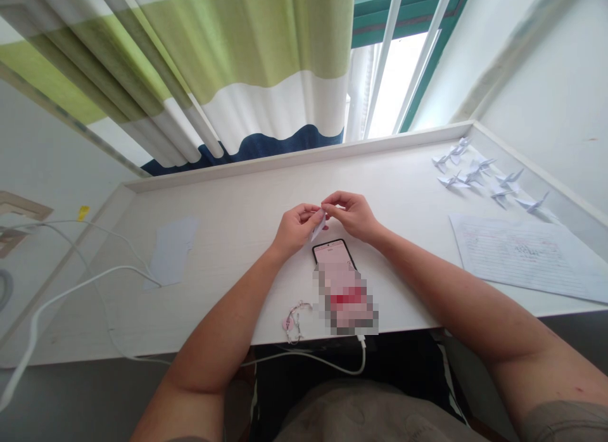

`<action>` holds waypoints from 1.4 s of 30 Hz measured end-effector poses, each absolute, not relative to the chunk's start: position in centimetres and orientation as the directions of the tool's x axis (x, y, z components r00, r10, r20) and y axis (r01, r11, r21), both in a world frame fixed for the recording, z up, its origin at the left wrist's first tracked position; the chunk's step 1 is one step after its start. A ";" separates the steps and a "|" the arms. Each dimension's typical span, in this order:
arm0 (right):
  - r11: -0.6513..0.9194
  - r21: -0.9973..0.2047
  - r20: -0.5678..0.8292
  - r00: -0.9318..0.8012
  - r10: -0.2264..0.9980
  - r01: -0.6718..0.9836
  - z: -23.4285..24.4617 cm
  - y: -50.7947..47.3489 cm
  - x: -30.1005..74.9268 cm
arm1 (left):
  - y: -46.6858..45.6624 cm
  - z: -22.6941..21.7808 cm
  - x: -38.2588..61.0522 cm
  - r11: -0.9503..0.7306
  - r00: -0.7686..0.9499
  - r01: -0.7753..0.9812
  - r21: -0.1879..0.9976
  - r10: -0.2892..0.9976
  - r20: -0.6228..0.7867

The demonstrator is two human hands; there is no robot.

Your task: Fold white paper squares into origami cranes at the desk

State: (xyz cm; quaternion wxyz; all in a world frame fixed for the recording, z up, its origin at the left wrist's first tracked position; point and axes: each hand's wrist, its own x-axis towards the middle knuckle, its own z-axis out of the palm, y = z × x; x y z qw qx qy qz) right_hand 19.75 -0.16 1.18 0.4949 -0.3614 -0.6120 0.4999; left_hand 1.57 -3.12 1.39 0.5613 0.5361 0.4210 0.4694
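Note:
Over the middle of the white desk (228, 220), both my hands hold one small piece of folded white paper (318, 229). My left hand (298, 227) is closed on its left side, with thumb and fingers pinching it. The fingertips of my right hand (351, 213) pinch its upper end. My fingers cover part of the paper, so its full folded shape is hidden. Just below my hands lies a phone (330, 255) with a pink screen, partly blurred out. A bead-like strap with a pink charm (287, 323) rests to the phone's left.
Several folded paper cranes (475, 170) stand at the back right. A written sheet (517, 255) lies in front of them. White paper pieces (171, 249) are on the left, crossed by a white cable (71, 293). A raised rim (294, 152) borders the desk's back, before a curtain (280, 37).

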 end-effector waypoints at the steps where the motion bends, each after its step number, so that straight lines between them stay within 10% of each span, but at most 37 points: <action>1: 0.246 -0.969 0.248 -0.230 0.941 -0.037 1.2 -0.1 19.8 | -3.1 1.5 1.5 0.013 0.226 -0.063 0.998 0.974 0.001; 42: 0.146 -0.965 0.221 -0.375 0.901 -0.216 2.5 -0.8 19.9 | -3.1 1.7 1.2 0.050 0.458 -0.102 0.993 0.889 0.002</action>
